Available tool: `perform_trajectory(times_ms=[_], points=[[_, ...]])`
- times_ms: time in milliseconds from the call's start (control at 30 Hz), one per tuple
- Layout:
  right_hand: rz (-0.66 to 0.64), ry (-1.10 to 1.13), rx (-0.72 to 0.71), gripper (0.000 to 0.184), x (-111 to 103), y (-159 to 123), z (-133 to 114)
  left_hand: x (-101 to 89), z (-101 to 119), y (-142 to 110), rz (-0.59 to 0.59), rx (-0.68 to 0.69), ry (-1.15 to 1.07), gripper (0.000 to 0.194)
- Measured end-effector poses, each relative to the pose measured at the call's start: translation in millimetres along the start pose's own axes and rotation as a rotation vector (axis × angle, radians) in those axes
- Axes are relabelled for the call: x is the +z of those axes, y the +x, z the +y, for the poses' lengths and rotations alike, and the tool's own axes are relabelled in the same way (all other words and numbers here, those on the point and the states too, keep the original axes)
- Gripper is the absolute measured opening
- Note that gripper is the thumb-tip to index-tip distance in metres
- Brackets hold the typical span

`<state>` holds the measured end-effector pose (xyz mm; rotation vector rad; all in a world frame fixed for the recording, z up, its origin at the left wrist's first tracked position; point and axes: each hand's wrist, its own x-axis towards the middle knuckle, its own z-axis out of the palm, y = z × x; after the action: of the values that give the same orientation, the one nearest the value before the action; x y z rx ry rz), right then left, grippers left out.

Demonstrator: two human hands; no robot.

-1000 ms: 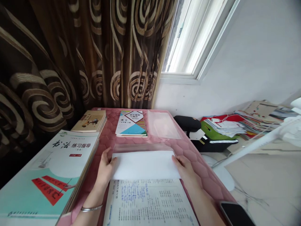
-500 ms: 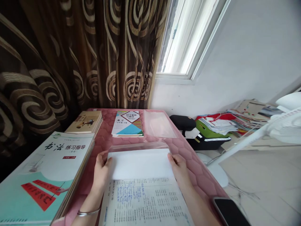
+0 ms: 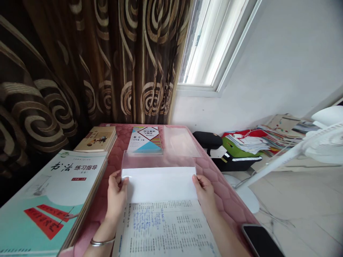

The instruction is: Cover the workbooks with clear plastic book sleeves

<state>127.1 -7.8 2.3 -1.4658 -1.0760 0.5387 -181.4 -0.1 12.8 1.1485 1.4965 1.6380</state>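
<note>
Near the table's front edge lies a printed page [image 3: 171, 228] with blue handwriting on it. Across its top runs a blank white sheet or flap [image 3: 160, 184]; I cannot tell whether they are joined. A clear plastic book cover [image 3: 158, 161] sticks out beyond the white part. My left hand [image 3: 116, 194] pinches the left edge of the cover and white part, thumb on top. On the right edge, my right hand [image 3: 205, 192] does likewise, its fingers curled. How far the plastic reaches down over the page is hard to see.
A stack of books [image 3: 53, 200] fills the table's left side, with smaller books [image 3: 96, 139] behind. A maths book [image 3: 144, 139] and a clear plastic sheet [image 3: 180, 142] lie at the back. A phone [image 3: 261, 241] rests at front right; a white fan [image 3: 278, 160] stands beyond.
The clear plastic cover's far edge has risen and spread flatter, now overlapping the near edge of the maths book. Both hands keep their grip, almost in place.
</note>
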Motion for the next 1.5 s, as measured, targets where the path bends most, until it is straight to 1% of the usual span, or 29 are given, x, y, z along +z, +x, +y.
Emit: perform_trajectory(times_ms=[100, 200, 300, 400, 533, 767, 867, 1000, 1067, 1167, 1333, 1400, 1500], points=[[-0.062, -0.018, 0.039, 0.039, 0.8, 1.1, -2.9, 0.1, -11.2, 2.2, 0.021, -0.085, 0.072, 0.043], [-0.076, -0.075, 0.053, 0.039, 1.1, 2.1, -1.1, -0.3, -16.6, 2.2, 0.024, -0.105, 0.114, 0.04], [-0.069, -0.109, 0.055, 0.04, 1.4, 1.9, 1.2, -0.7, -11.8, -0.2, 0.011, -0.121, 0.088, 0.036], [-0.049, -0.115, 0.032, 0.04, 2.2, 1.0, 2.4, -0.8, -5.0, -2.2, -0.005, -0.141, 0.047, 0.037], [-0.035, -0.109, 0.026, 0.043, 2.9, 1.2, 5.3, 0.5, -5.0, -2.4, 0.027, -0.13, 0.08, 0.038], [-0.034, -0.081, 0.082, 0.048, 4.0, 1.7, 3.0, 4.3, -10.5, -4.1, 0.093, -0.102, 0.076, 0.032], [-0.046, -0.026, 0.094, 0.046, 4.3, 1.9, 1.3, 4.8, -12.2, -5.0, 0.089, -0.08, 0.088, 0.032], [-0.033, 0.094, 0.098, 0.039, 3.2, 2.0, 1.1, 5.2, -14.1, -5.1, 0.101, -0.075, 0.088, 0.033], [-0.039, 0.091, 0.088, 0.038, 2.5, 2.0, 1.2, 5.5, -13.3, -5.3, 0.104, -0.084, 0.091, 0.033], [-0.061, 0.029, 0.051, 0.042, 2.6, 1.9, 0.7, 6.3, -10.2, -6.4, 0.114, -0.094, 0.085, 0.033], [-0.043, -0.048, 0.025, 0.046, 4.4, 0.0, -3.3, 7.0, -5.1, -7.3, 0.119, -0.088, 0.067, 0.032], [-0.042, -0.022, 0.042, 0.047, 4.7, -1.2, -5.5, 7.3, -3.5, -7.1, 0.125, -0.091, 0.053, 0.033], [-0.05, 0.087, 0.08, 0.044, 4.5, -2.7, -7.9, 7.6, -1.6, -7.1, 0.131, -0.093, 0.042, 0.034]])
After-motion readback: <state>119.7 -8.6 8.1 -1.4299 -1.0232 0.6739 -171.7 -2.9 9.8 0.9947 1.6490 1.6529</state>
